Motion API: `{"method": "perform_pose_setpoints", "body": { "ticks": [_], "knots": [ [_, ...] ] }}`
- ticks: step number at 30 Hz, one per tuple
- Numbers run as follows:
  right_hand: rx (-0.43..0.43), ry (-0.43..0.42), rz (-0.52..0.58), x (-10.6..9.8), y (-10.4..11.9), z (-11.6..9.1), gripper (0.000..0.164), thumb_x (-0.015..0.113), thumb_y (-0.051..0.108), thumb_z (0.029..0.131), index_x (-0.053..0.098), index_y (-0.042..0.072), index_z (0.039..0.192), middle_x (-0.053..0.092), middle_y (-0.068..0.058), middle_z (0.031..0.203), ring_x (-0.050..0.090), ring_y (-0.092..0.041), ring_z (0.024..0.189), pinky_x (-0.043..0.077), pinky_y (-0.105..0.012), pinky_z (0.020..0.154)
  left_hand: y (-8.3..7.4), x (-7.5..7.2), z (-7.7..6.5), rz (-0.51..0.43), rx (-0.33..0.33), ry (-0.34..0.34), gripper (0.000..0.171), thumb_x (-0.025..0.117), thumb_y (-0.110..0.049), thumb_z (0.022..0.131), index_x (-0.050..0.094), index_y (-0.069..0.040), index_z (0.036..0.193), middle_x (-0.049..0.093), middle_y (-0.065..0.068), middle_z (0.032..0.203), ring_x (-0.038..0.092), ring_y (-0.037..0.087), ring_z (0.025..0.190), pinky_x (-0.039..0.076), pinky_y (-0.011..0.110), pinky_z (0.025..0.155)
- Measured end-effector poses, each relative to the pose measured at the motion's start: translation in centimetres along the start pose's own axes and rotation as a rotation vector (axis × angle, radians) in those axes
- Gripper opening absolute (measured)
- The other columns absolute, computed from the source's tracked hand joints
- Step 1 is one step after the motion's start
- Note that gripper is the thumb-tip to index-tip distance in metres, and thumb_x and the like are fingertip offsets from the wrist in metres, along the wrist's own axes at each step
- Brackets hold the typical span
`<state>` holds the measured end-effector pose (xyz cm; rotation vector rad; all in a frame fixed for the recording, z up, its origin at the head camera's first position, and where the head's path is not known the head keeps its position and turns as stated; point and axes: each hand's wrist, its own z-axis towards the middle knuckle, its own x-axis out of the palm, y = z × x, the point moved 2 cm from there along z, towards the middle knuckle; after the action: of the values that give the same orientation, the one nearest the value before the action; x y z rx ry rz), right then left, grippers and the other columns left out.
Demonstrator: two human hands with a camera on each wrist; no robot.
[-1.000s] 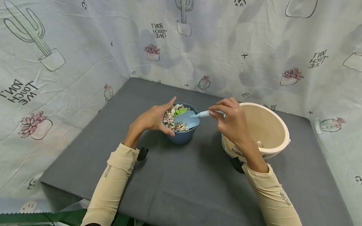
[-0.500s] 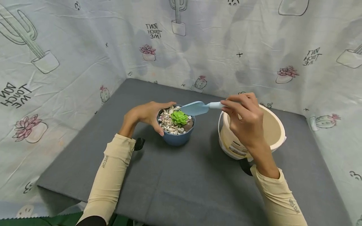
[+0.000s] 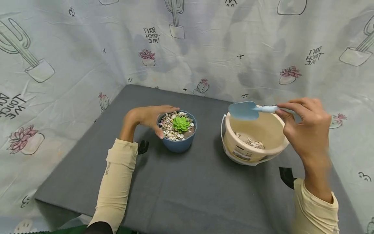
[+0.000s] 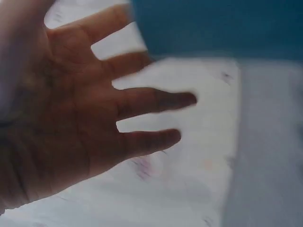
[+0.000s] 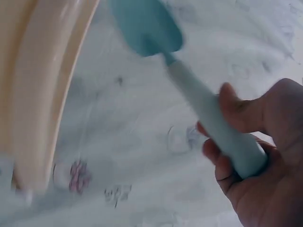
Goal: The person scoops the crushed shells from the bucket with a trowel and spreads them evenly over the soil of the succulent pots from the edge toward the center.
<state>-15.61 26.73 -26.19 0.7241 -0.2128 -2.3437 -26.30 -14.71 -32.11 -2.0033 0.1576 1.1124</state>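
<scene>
In the head view a blue pot (image 3: 179, 145) stands on the grey-covered table, filled with small shells and pebbles (image 3: 167, 126) around a bright green succulent (image 3: 180, 124). My left hand (image 3: 146, 117) rests at the pot's left rim, thumb in front and fingers behind. The left wrist view shows those fingers (image 4: 151, 101) straight and spread beside the blue pot wall. With curled fingers my right hand (image 3: 309, 126) grips the handle of a light blue trowel (image 3: 244, 110). Its blade hangs over the cream bucket (image 3: 233, 143) and looks bare.
Some shells (image 3: 254, 143) lie at the bottom of the bucket, which has a white handle hanging around its front. A patterned curtain (image 3: 210, 48) rises behind and to the left of the table. The table's (image 3: 187, 191) front edge runs below my arms.
My right hand has carried the trowel right and away from the pot, to above the bucket. Shells have fallen from the blade, and the succulent is now uncovered. My left hand stays by the pot.
</scene>
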Motion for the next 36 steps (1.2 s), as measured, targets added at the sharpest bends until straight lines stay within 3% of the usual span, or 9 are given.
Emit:
{"method": "perform_pose_setpoints", "body": {
  "ticks": [3,5,10,14,19,23,29,33,36],
  "knots": [
    [-0.041,0.152,-0.117,0.1,-1.3,-0.1,0.008,0.079,-0.011,0.084,0.078,-0.012,0.091,0.071,-0.027,0.086,0.054,-0.024,0.083,0.039,-0.029,0.079,-3.4,1.1,-0.1,0.098,-0.039,-0.155,0.118,0.091,-0.051,0.076,0.024,-0.021,0.169,0.009,0.018,0.177,0.017,0.044,0.163,0.020,0.069,0.128],
    [-0.105,0.259,-0.205,1.0,-2.0,-0.2,0.007,0.078,-0.012,0.082,0.078,-0.010,0.089,0.069,-0.024,0.083,0.051,-0.041,0.080,0.041,-0.042,0.075,-6.3,2.2,1.1,0.135,-0.010,-0.245,0.105,0.087,-0.048,0.082,0.031,-0.023,0.167,0.015,0.016,0.176,0.025,0.042,0.161,0.025,0.065,0.128],
    [-0.269,0.515,-0.405,5.0,-3.4,-0.4,0.010,0.077,-0.013,0.075,0.070,-0.005,0.075,0.064,-0.020,0.077,0.052,-0.038,0.074,0.047,-0.049,0.069,-11.6,5.9,6.2,0.177,0.138,-0.313,0.081,0.079,-0.051,0.090,0.048,-0.019,0.158,0.032,0.017,0.171,0.042,0.036,0.154,0.042,0.051,0.123],
    [-0.390,0.628,-0.461,7.9,-4.0,-1.1,0.015,0.075,-0.017,0.076,0.070,-0.003,0.073,0.063,-0.017,0.079,0.051,-0.035,0.074,0.048,-0.045,0.069,-13.2,8.2,8.3,0.187,0.180,-0.347,0.069,0.080,-0.047,0.090,0.062,-0.013,0.147,0.043,0.022,0.163,0.053,0.034,0.146,0.052,0.045,0.114],
    [-0.452,0.609,-0.387,8.9,-4.3,-1.3,0.023,0.074,-0.024,0.067,0.074,-0.002,0.075,0.060,-0.015,0.077,0.044,-0.033,0.072,0.040,-0.040,0.069,-13.7,9.0,9.1,0.185,0.202,-0.425,0.057,0.081,-0.043,0.090,0.070,-0.012,0.136,0.056,0.021,0.151,0.064,0.031,0.133,0.059,0.042,0.101],
    [-0.352,0.609,-0.320,8.7,-4.5,-1.1,0.021,0.073,-0.021,0.066,0.075,-0.001,0.075,0.060,-0.015,0.075,0.041,-0.030,0.067,0.036,-0.039,0.068,-13.9,9.0,9.3,0.191,0.198,-0.432,0.053,0.080,-0.044,0.092,0.072,-0.012,0.134,0.058,0.022,0.150,0.066,0.031,0.130,0.060,0.042,0.099],
    [0.053,0.675,-0.201,7.9,-5.7,-0.5,0.021,0.059,-0.014,0.081,0.072,-0.002,0.071,0.058,-0.014,0.067,0.039,-0.024,0.066,0.033,-0.038,0.074,-14.0,9.3,9.5,0.172,0.184,-0.456,0.054,0.081,-0.043,0.091,0.072,-0.012,0.134,0.054,0.025,0.154,0.066,0.035,0.131,0.060,0.045,0.101],
    [0.268,0.682,-0.168,6.9,-6.5,-0.3,0.020,0.062,-0.005,0.088,0.082,-0.005,0.091,0.076,-0.023,0.086,0.053,-0.027,0.066,0.042,-0.041,0.067,-14.1,9.5,9.9,0.170,0.200,-0.475,0.054,0.082,-0.041,0.091,0.072,-0.011,0.134,0.054,0.026,0.154,0.067,0.035,0.130,0.060,0.044,0.101],
    [0.376,0.687,-0.152,6.1,-7.0,-0.3,0.018,0.066,0.003,0.093,0.082,-0.003,0.099,0.078,-0.027,0.099,0.062,-0.031,0.071,0.043,-0.040,0.067,-14.2,9.5,10.3,0.180,0.217,-0.481,0.054,0.082,-0.041,0.091,0.073,-0.010,0.133,0.054,0.027,0.153,0.066,0.037,0.131,0.060,0.045,0.102]
  ]
}}
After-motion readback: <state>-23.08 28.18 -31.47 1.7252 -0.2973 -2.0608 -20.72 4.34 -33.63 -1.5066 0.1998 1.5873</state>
